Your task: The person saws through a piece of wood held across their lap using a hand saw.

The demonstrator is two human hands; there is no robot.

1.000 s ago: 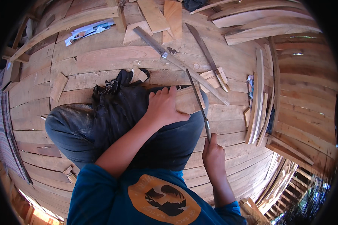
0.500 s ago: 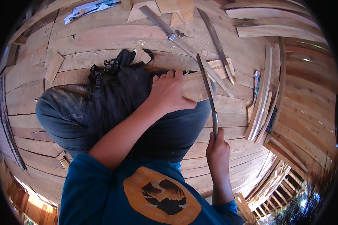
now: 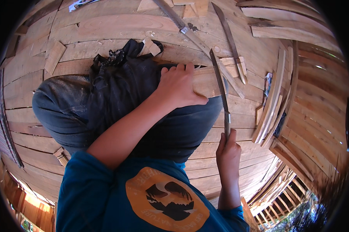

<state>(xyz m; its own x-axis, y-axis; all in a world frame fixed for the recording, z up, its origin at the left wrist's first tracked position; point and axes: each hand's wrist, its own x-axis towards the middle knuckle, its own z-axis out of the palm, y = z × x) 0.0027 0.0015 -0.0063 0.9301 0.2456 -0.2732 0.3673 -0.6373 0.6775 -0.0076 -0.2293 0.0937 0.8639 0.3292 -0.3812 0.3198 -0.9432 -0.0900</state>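
Observation:
A short, pale wooden block (image 3: 206,82) lies across my right thigh. My left hand (image 3: 178,86) presses down on it, thumb spread along the near side and fingers over the far side. In my right hand (image 3: 228,150) is the handle of a narrow, dark-bladed hand saw (image 3: 221,87), fingers wrapped round it. The blade points away from me and crosses the block near its right end. How deep it sits in the wood is hard to see. Dark cloth (image 3: 116,85) is bunched on my lap, left of the block.
Beyond the block, a long-handled saw (image 3: 197,40) and a long blade with a wooden handle (image 3: 230,38) lie on the plank floor (image 3: 120,34). A wood offcut (image 3: 55,57) rests at far left. Long boards (image 3: 273,96) lean at right, beside a slatted wall (image 3: 317,100).
The view has shifted a little, so the floor things sit slightly higher and further right. Both hands keep their grips, and the saw stays across the block's right end.

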